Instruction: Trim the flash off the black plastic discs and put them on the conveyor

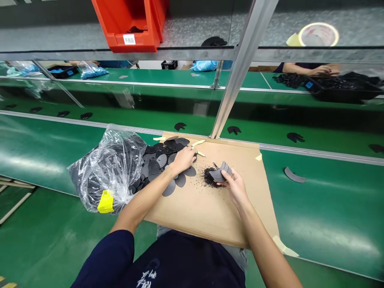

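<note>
My right hand (234,185) is closed on a few dark grey curved pieces (219,173), held fanned over a heap of black crumbs (209,178). At the right edge of a pile of flat black and grey oval pieces (162,161), my left hand (185,159) has its fingers bent around a black piece, mostly hidden under the fingertips. The pile spreads from the mouth of a clear plastic bag (115,160) with a yellow label. Brown cardboard (192,214) lies under the crumbs and part of the pile.
A metal post (232,80) rises behind the cardboard. Overhead, a shelf carries a red bin (132,42) and a tape roll (319,35). Notched black pieces (234,130) lie along the green strip beyond. One grey curved piece (294,175) rests at right. Across, another person's hands (324,71) work.
</note>
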Action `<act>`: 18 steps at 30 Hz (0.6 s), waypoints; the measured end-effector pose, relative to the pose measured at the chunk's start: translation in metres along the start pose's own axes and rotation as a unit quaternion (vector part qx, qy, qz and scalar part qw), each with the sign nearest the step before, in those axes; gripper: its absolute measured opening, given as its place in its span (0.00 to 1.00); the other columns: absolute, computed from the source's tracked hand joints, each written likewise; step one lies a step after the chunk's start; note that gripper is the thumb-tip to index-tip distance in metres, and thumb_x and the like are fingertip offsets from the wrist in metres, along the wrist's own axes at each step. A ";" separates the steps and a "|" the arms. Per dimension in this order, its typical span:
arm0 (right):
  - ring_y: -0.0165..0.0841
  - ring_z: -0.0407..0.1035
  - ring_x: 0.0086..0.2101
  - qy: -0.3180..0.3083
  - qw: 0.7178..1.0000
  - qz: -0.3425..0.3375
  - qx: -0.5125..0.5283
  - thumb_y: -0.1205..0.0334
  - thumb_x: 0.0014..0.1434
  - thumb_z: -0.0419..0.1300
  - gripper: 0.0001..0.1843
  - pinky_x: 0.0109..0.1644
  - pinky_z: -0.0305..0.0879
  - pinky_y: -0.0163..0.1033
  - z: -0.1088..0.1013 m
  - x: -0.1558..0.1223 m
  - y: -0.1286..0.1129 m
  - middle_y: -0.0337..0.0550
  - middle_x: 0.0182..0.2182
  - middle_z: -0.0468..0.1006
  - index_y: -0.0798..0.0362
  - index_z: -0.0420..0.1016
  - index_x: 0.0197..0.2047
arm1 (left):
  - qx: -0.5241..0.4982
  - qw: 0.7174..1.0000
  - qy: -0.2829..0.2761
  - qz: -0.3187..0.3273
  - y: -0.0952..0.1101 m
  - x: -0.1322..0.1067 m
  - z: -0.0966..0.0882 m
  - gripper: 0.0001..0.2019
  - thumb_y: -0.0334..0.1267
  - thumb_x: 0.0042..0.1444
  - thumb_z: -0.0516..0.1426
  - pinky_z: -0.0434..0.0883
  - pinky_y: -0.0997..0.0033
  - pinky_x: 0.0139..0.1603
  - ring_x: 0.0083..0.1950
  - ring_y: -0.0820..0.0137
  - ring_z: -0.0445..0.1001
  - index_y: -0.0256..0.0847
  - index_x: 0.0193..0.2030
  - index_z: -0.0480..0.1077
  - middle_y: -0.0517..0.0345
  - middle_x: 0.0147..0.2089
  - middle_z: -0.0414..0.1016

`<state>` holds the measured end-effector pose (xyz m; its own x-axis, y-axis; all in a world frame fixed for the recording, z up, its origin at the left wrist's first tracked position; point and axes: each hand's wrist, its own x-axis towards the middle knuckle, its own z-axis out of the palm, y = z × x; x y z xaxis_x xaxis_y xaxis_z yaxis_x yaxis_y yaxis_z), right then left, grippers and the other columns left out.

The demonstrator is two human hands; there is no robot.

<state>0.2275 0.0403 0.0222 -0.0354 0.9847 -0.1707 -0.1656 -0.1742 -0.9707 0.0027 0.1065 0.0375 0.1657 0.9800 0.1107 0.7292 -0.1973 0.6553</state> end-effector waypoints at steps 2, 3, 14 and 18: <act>0.34 0.76 0.25 0.002 1.000 0.007 0.010 0.42 0.45 0.74 0.26 0.26 0.75 0.36 -0.005 0.000 0.002 0.40 0.28 0.82 0.51 0.75 0.39 | 0.016 1.000 0.004 0.008 0.004 0.004 0.008 0.06 0.26 0.61 0.56 0.72 0.63 0.54 0.50 0.61 0.74 0.38 0.37 0.72 0.50 0.42 0.74; 0.34 0.76 0.26 0.003 1.000 0.013 0.015 0.42 0.44 0.74 0.26 0.26 0.75 0.36 -0.008 -0.001 0.004 0.40 0.28 0.82 0.51 0.75 0.38 | 0.018 1.000 0.007 0.015 0.007 0.002 0.011 0.07 0.26 0.62 0.54 0.72 0.64 0.54 0.49 0.62 0.74 0.38 0.40 0.73 0.50 0.42 0.74; 0.33 0.77 0.35 -0.091 0.991 0.081 0.051 0.45 0.42 0.76 0.27 0.42 0.74 0.36 -0.030 -0.012 -0.008 0.40 0.36 0.83 0.52 0.79 0.41 | -0.239 0.943 0.040 0.228 0.047 -0.047 0.041 0.13 0.36 0.69 0.52 0.71 0.68 0.47 0.44 0.69 0.75 0.39 0.38 0.77 0.52 0.39 0.77; 0.31 0.76 0.34 -0.104 0.989 0.090 0.059 0.45 0.46 0.75 0.25 0.41 0.73 0.35 -0.036 -0.015 -0.011 0.39 0.35 0.83 0.52 0.79 0.42 | -0.220 0.951 0.059 0.210 0.045 -0.048 0.048 0.12 0.35 0.68 0.54 0.72 0.68 0.45 0.43 0.69 0.76 0.39 0.37 0.78 0.52 0.38 0.77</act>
<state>0.2650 0.0274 0.0294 -0.2752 0.9170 -0.2888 -0.2509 -0.3585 -0.8992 0.0595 0.0497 0.0257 0.2865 0.8191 0.4970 0.2629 -0.5660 0.7814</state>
